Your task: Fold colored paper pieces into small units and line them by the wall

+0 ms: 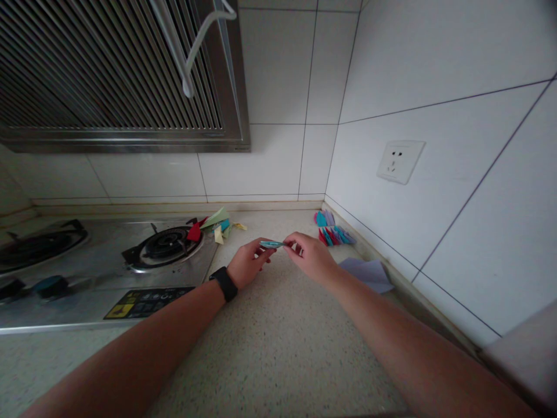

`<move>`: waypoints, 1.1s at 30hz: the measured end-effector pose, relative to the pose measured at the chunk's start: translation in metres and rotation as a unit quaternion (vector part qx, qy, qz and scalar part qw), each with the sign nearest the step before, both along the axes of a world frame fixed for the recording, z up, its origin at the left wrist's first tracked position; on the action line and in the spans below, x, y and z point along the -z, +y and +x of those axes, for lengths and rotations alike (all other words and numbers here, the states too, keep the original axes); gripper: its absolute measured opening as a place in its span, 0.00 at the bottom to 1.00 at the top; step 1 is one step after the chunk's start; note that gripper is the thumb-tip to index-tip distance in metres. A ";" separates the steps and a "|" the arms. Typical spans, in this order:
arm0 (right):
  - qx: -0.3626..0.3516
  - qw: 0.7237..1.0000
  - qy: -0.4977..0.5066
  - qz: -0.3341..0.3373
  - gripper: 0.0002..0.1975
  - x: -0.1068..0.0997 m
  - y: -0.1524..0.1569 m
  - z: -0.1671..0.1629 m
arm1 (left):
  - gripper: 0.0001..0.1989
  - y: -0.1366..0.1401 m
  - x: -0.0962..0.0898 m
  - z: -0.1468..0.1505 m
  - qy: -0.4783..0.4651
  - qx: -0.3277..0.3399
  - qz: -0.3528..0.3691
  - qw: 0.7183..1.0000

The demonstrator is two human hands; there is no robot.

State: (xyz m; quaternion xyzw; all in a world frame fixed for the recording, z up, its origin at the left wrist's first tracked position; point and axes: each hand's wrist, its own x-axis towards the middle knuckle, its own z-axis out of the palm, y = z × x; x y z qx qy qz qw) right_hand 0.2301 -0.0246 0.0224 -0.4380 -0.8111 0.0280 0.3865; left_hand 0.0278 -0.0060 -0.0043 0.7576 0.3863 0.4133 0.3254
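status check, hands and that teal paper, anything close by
Left hand and right hand both pinching teal folded paper above countertop. Folded colored pieces stacked by wall, lilac sheet under right wrist. Gas stove left.

left hand (pixel 249 262): pinching one end of a small teal paper (pixel 271 244), black band on the wrist
right hand (pixel 310 255): pinching the other end, so both hands meet over the desk (pixel 278 342)
stove (pixel 108 261): left of the hands, with red, green and yellow paper scraps (pixel 213 226) at its right burner
corner: stack of folded papers (pixel 333 232) against the wall
by right arm: pale purple sheet (pixel 369 271) lying flat
wall: white socket (pixel 400 161) up on the tiles
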 end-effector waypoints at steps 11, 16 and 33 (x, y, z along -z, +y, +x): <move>-0.051 0.984 0.071 -0.156 0.09 0.013 0.010 -0.003 | 0.16 0.002 -0.002 0.001 -0.074 -0.001 -0.034 0.997; -0.072 0.961 0.128 -0.233 0.09 0.015 0.013 -0.004 | 0.17 -0.004 -0.006 0.001 -0.073 0.024 -0.031 0.997; -0.011 0.997 -0.070 0.014 0.04 -0.005 -0.008 -0.002 | 0.14 0.008 0.001 -0.001 -0.075 -0.004 -0.044 0.996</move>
